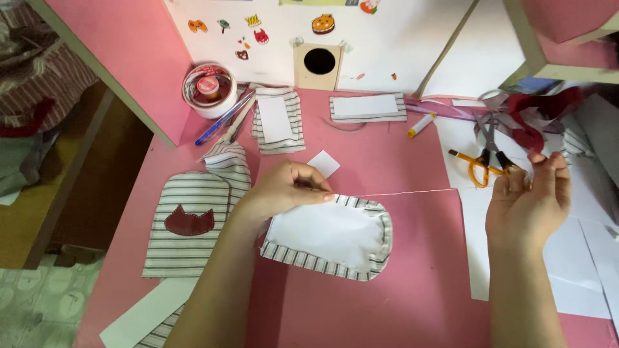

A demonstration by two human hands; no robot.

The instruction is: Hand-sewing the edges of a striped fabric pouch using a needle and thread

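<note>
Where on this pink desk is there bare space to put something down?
Bare pink shows below the striped pouch piece, between the two forearms, and above the taut thread up to the flat striped stack. Crowded: the right side around the scissors, and the back left by the tape roll.

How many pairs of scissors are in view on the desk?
1: the orange-handled scissors lie on white paper just left of the right hand. Scraps at far right may hide more.

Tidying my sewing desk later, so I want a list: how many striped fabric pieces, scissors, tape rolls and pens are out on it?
Striped fabric pieces: 5 ()
Scissors: 1
Tape rolls: 1
Pens: 1
Total: 8
</note>
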